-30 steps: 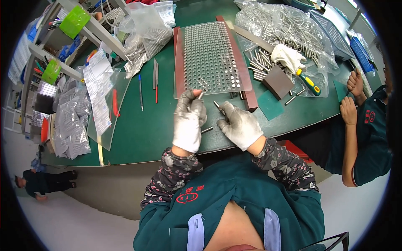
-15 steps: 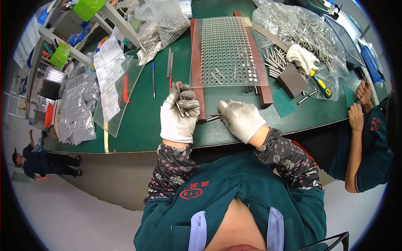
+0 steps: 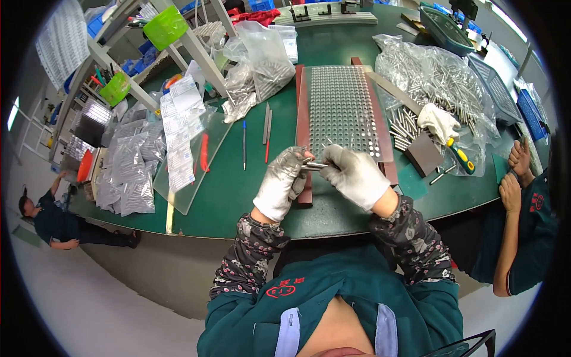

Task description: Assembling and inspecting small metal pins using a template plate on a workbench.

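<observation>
Head view: the left hand point(image 3: 279, 184) has its gloved fingers curled around a few metal pins point(image 3: 314, 166), and the right hand point(image 3: 357, 177) has its fingertips closed in on their right ends. So the pins sit between both sets of fingers, by the near left corner of the perforated plate point(image 3: 344, 110) (can't really tell how many, they overlap and it's small).

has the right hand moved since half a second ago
Yes: the right hand moved forward. It was short of the perforated plate; now it overlaps the plate's near edge in view.
</observation>
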`<state>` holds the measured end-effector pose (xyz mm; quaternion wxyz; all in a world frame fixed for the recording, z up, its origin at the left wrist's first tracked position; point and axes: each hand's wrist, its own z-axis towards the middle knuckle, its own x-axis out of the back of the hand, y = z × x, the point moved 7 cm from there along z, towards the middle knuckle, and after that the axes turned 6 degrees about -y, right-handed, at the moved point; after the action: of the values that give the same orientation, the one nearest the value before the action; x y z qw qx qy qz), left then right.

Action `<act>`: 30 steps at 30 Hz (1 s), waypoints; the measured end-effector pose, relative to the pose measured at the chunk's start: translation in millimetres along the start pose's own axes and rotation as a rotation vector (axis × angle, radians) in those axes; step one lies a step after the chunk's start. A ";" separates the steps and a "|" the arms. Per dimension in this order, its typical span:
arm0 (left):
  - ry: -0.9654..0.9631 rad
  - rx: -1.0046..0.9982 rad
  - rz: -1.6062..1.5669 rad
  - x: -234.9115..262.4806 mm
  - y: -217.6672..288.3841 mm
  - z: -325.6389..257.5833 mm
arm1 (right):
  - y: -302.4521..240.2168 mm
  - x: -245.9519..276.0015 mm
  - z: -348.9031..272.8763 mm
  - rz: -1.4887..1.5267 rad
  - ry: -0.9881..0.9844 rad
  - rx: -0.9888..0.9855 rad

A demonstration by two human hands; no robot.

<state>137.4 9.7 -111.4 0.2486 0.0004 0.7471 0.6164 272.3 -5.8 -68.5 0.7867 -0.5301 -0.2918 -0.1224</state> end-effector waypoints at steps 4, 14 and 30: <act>0.152 -0.023 0.186 9.5 16.2 7.5 | 3.8 -20.8 29.4 -0.001 -0.010 0.045; 0.258 -0.157 -0.255 28.8 -3.9 10.9 | 32.3 -72.1 43.6 1.239 -0.005 -0.295; 0.174 -0.066 0.132 34.5 -2.5 6.4 | 32.2 -55.3 32.7 1.040 0.223 -0.068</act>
<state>110.4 25.6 -127.3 0.1418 -0.0121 0.7436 0.6533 233.5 30.5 -116.9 0.7521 -0.6138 0.0989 0.2185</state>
